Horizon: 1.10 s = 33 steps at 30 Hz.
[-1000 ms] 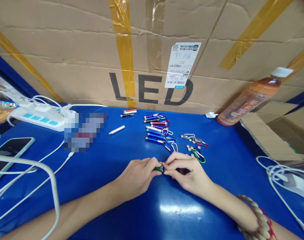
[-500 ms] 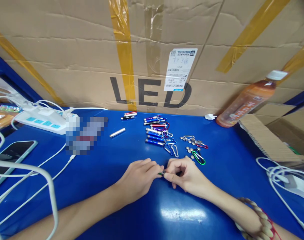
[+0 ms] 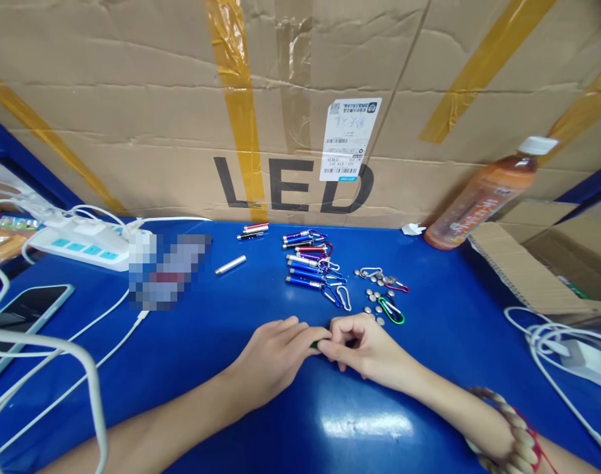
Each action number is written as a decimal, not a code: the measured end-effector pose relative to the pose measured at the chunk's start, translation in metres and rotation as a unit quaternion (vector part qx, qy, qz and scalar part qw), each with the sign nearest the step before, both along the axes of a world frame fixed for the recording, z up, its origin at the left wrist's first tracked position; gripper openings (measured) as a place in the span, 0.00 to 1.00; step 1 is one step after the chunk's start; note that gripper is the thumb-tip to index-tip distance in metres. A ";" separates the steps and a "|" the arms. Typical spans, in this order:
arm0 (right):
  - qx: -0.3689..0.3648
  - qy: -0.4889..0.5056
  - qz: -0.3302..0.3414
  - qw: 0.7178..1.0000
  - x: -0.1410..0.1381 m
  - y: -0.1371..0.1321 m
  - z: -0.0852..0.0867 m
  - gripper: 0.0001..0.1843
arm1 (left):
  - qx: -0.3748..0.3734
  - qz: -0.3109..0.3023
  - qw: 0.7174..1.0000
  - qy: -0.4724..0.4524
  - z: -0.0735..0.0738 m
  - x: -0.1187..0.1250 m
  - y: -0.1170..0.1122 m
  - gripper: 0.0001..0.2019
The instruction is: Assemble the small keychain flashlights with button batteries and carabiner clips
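My left hand [image 3: 275, 352] is closed around a small green penlight [image 3: 315, 344], of which just a sliver shows between the fingers. Thumb and forefinger of my right hand [image 3: 357, 343] pinch at its end, and the fingertips of both hands meet there. Beyond them lies a row of blue, red, silver and black penlights [image 3: 307, 270] with carabiner clips. To the right are several button cells [image 3: 372, 293], a green carabiner [image 3: 391, 311] and a red one [image 3: 397, 287]. A silver penlight [image 3: 230, 264] without a clip rests on the left.
A large cardboard box [image 3: 182, 131] stands behind the blue table [image 3: 261, 431]. An orange drink bottle [image 3: 478, 197] leans at the back right, near an open carton [image 3: 517, 263]. Cables, a power strip [image 3: 83, 247] and a phone [image 3: 24, 316] occupy the left; a white adapter [image 3: 584, 359] is at right.
My right fingers have moved slightly left and closed over the penlight's end, so less of it shows. The view has shifted a little.
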State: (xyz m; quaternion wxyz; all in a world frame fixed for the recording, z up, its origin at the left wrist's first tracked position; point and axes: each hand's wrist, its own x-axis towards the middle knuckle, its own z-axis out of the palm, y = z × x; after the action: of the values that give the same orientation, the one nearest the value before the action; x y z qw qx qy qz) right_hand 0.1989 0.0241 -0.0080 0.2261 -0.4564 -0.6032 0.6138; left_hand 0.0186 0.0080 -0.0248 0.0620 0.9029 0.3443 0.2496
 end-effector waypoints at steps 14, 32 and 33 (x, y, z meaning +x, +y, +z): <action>0.208 -0.004 -0.090 0.974 0.003 0.000 -0.007 0.14 | -0.152 0.088 0.982 -0.073 0.012 0.000 -0.002 0.08; 0.190 0.114 -0.073 0.972 -0.002 -0.005 -0.012 0.11 | -0.110 0.032 0.993 -0.008 -0.003 -0.003 -0.001 0.11; 0.194 0.113 -0.068 0.972 -0.002 -0.005 -0.012 0.11 | -0.103 0.029 0.994 -0.007 -0.004 -0.003 -0.001 0.11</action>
State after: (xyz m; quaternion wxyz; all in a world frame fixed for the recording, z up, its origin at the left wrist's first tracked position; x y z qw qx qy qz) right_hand 0.1970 0.0191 -0.0200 0.4179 -0.3719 -0.6488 0.5159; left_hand 0.0152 0.0068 -0.0289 0.1505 0.8796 0.3934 0.2210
